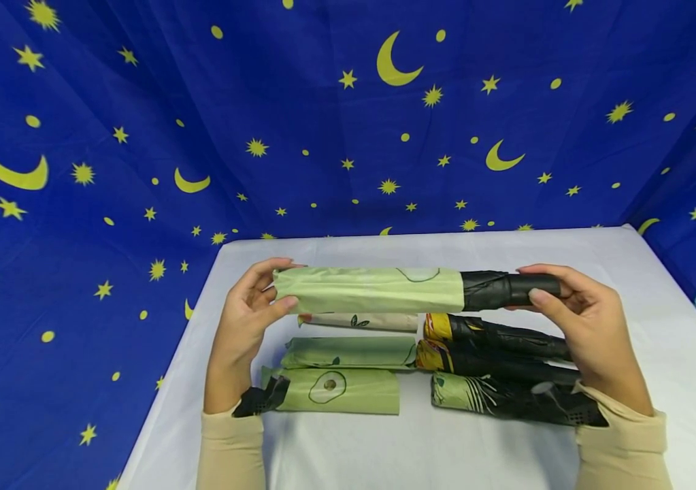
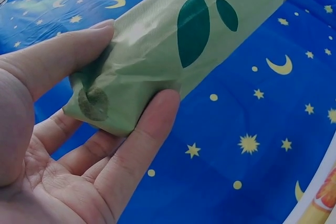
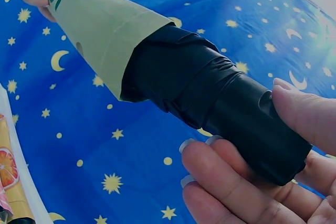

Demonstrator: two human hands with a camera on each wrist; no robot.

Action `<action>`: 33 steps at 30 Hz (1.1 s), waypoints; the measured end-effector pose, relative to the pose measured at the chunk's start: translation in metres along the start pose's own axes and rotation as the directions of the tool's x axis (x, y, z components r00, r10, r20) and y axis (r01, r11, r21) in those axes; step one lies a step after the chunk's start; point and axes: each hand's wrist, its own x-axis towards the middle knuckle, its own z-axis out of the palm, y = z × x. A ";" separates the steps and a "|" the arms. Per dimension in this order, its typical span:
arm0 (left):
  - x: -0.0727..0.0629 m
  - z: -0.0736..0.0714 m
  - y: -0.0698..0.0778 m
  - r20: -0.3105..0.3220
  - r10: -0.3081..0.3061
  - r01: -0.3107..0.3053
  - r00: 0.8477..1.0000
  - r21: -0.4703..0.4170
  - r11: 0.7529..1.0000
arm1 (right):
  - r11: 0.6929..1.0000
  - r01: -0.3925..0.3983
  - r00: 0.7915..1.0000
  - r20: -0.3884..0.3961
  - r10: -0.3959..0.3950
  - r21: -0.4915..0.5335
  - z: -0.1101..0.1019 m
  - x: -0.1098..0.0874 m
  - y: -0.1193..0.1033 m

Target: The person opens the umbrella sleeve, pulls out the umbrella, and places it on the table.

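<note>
Held level above the table is a black folded umbrella [image 1: 482, 290], partly inside a light green sleeve [image 1: 372, 289]. My left hand [image 1: 243, 316] pinches the sleeve's closed end between thumb and fingers. At the other end, my right hand [image 1: 592, 313] grips the black handle [image 3: 262, 135] with its thumb on one side and fingers on the other. Dark green leaf prints [image 2: 194, 30] show on the sleeve in the left wrist view. The black folds stick out of the sleeve's mouth in the right wrist view.
On the white table [image 1: 348, 456] lie a cream sleeve [image 1: 362, 322], a green sleeve [image 1: 350, 352] and an avocado-print sleeve [image 1: 360, 401]. To their right are black folded umbrellas [image 1: 501, 364], two with yellow ends and one green-patterned [image 1: 454, 391]. Blue star-print cloth [image 1: 323, 102] surrounds the table.
</note>
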 end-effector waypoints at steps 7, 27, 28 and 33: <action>0.000 -0.001 0.001 -0.008 0.022 -0.022 1.000 0.001 1.000 | 0.999 0.029 1.000 0.007 -0.029 0.033 -0.003 0.000 0.000; -0.001 -0.004 0.001 -0.007 0.036 -0.036 0.999 -0.001 0.999 | 0.995 0.068 0.998 0.003 -0.069 0.079 -0.007 0.000 0.001; -0.001 -0.005 0.001 -0.003 0.040 -0.040 0.999 -0.003 0.999 | 0.995 0.068 0.998 0.002 -0.068 0.079 -0.007 0.000 0.001; -0.001 -0.005 0.000 -0.010 0.062 -0.062 0.998 -0.011 0.998 | 0.992 0.079 0.997 0.001 -0.079 0.103 -0.009 0.000 0.002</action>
